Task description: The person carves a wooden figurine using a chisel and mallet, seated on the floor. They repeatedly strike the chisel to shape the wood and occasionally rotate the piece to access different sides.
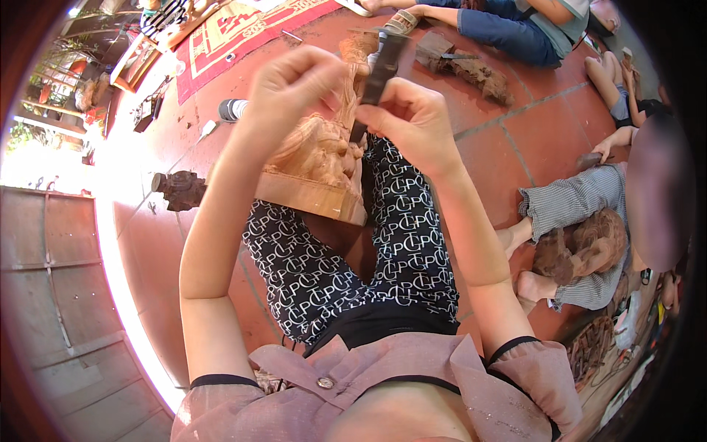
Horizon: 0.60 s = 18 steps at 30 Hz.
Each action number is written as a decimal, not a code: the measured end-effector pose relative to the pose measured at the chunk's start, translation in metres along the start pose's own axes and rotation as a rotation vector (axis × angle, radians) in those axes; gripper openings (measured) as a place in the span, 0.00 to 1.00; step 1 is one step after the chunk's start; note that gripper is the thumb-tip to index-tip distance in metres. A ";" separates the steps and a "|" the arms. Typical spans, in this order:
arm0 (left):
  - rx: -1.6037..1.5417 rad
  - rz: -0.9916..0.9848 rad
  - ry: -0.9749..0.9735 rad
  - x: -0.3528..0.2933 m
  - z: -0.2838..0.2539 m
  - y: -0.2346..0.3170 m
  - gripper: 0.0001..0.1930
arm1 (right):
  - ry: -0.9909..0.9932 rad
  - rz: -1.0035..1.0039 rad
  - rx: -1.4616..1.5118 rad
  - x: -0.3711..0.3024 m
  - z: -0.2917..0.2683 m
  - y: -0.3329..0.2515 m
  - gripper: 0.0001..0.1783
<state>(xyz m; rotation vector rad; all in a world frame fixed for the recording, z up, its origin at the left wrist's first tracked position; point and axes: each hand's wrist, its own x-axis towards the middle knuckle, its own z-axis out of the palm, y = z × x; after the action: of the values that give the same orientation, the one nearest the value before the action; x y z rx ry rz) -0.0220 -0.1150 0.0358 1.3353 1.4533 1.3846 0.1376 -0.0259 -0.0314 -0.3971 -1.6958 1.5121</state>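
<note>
A pale carved wooden sculpture (320, 151) stands on its block base (309, 195) between my legs, its upper part partly behind my hands. My right hand (412, 121) pinches a dark flat strip (384, 70) between thumb and fingers. The strip runs slantwise along the carving's right side; I cannot tell whether it is sandpaper or a flat tool. On the other side, my left hand (298, 85) is raised in front of the carving's upper part, slightly smeared, with its fingers curled closed. What those fingers hold, if anything, is hidden.
A dark carved wood piece (179, 190) lies left on the red tiles. A white-and-black cylinder (233, 110) is near my left wrist. Beyond my right hand lies a rough brown wood piece (471, 72). At right, a seated person has a brown carving (582, 247) between the legs.
</note>
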 end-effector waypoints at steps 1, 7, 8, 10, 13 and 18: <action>0.121 0.030 0.125 0.005 -0.013 -0.007 0.11 | 0.049 0.033 0.054 -0.001 -0.003 0.013 0.06; 0.258 -0.195 0.457 -0.018 -0.098 -0.063 0.10 | 0.089 0.256 0.566 -0.030 -0.007 0.083 0.07; 0.285 -0.252 0.452 -0.022 -0.099 -0.066 0.10 | 0.090 0.295 0.614 -0.033 -0.003 0.091 0.07; 0.360 -0.218 0.415 -0.018 -0.093 -0.067 0.09 | 0.070 0.284 0.641 -0.034 0.001 0.104 0.08; 0.620 -0.165 0.357 -0.010 -0.084 -0.071 0.07 | 0.066 0.280 0.713 -0.024 0.007 0.116 0.11; 0.880 -0.072 0.325 -0.009 -0.072 -0.075 0.07 | 0.172 0.325 0.802 -0.009 0.012 0.114 0.16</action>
<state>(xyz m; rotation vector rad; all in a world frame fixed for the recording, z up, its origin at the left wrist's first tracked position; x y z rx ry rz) -0.1036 -0.1324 -0.0261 1.5697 2.4775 0.9498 0.1029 -0.0143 -0.1409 -0.3567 -0.8046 2.1693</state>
